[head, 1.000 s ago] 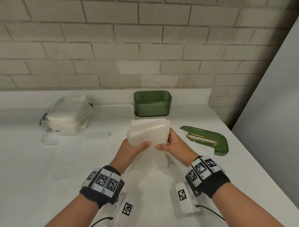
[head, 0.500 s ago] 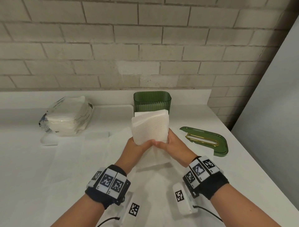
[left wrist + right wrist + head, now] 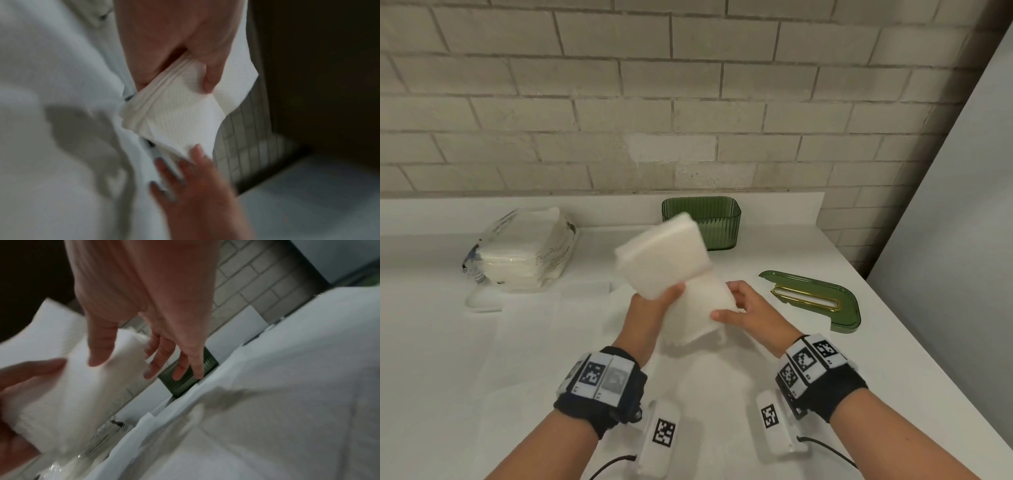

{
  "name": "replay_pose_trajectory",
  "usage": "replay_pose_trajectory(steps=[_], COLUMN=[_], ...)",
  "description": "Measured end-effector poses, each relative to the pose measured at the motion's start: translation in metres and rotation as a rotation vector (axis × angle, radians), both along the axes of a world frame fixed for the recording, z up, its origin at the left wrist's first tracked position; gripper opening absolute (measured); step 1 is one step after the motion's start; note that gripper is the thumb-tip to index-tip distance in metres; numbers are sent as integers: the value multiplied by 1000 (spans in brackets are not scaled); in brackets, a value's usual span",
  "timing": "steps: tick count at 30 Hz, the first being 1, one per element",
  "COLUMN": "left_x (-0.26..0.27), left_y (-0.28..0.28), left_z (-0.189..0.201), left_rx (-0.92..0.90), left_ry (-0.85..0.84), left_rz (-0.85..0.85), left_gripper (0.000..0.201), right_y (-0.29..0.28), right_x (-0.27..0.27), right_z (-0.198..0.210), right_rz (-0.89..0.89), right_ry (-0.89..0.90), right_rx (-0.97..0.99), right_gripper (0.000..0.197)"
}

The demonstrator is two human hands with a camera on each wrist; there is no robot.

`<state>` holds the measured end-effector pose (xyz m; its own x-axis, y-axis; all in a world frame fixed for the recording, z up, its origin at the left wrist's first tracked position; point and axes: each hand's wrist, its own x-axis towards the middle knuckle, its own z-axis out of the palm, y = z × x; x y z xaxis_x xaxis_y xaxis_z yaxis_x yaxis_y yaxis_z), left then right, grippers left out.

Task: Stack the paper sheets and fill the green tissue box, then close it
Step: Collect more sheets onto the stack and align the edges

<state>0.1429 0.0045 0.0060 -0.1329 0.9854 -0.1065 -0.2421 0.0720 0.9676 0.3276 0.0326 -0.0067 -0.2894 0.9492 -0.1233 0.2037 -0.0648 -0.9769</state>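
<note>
Since the earlier frames, the stack of paper sheets (image 3: 664,258) has tilted toward the left edge of the countertop (image 3: 448,359), and the right hand (image 3: 751,310) has come off it. Nearest the front edge, both forearms wear black wrist bands (image 3: 602,387) carrying square printed markers. Above them, the left hand (image 3: 654,308) grips the lower end of the stack, thumb on the near face and fingers curled behind; the left wrist view shows the thumb (image 3: 211,78) pressing into the folded layers. The stack stands clear of the countertop, leaning up and away from that hand. The right hand is relaxed and spread, fingers loosely extended, holding nothing; the right wrist view shows its thumb (image 3: 100,344) just beside the edge of the paper, and whether it touches cannot be told because of blur. A lower part of the paper hangs between the two hands. Large loose paper sheets (image 3: 544,342) lie flat on the countertop beneath the hands. Toward the right edge lies the green lid (image 3: 822,301) with a gold-rimmed slot, flat and well apart from the box. Toward the left, near the back edge, a clear plastic pack of tissues (image 3: 524,253) rests on its side. At the back edge, against the brick wall (image 3: 688,102), stands the green tissue box (image 3: 719,222), uncovered, behind the top of the raised stack.
</note>
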Motion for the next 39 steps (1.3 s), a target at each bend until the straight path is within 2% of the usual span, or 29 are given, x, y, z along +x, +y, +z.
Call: replay_pose_trajectory(steps=[2, 3, 5, 7, 10, 13, 16, 19, 21, 23, 26, 28, 29, 30, 31, 33, 36, 38, 39], left_x=[3, 7, 16, 23, 20, -7, -37, -43, -39, -35, -27, -23, -21, -21, -21, -22, -22, -20, -18], left_y=[-1, -2, -4, -7, -10, -6, 0, 1, 1, 1, 0, 1, 2, 4, 5, 6, 4, 1, 1], left_z=[4, 4, -2, -9, -14, -9, -2, -2, -7, -14, -26, -33, -35, -37, -37, -34, -32, -33, -34], left_rx=[13, 8, -31, -64, -50, -41, -11, -16, -16, -35, -80, -92, -95, -95, -92, -53, -36, -64, -61], left_ry=[-326, -435, -521, -521, -448, -359, -79, 271, 393, 423, 554, 652, 668, 662, 631, 542, 428, 380, 394], left_rz=[-28, -50, -69, -99, -132, -126, -177, -310, -347, -383, -467, -471, -469, -466, -457, -402, -336, -354, -362], left_gripper=[39, 39, 42, 46, 46, 41, 45, 63, 69, 67, 55, 52, 51, 52, 54, 43, 34, 39, 42], right_y=[-3, -5, -9, -11, -8, 0, 6, 6, 6, 6, 4, 3, 1, 3, 2, 6, 6, 3, 1], right_x=[1, -1, -7, -14, -12, 7, 25, 29, 30, 33, 35, 35, 33, 34, 32, 33, 37, 37, 35], right_z=[-2, -2, -1, 1, 5, 8, 14, 23, 28, 29, 17, 1, -3, -8, -5, -2, 8, 4, 2], right_rz=[19, 38, 89, 111, 38, -7, -38, -26, -10, 5, 59, 69, 59, 46, 39, 22, 6, 35, 23], right_ry=[190, 290, 421, 486, 543, 341, 101, 33, -32, -94, -248, -364, -374, -381, -367, -297, -233, -255, -271], right_rx=[-116, -183, -273, -277, -253, -188, -108, -44, -2, 19, -47, -110, -144, -150, -124, -107, -135, -163, -170], right_gripper=[62, 67, 68, 60, 41, 29, 39, 37, 27, 25, 38, 66, 82, 86, 78, 56, 61, 46, 44])
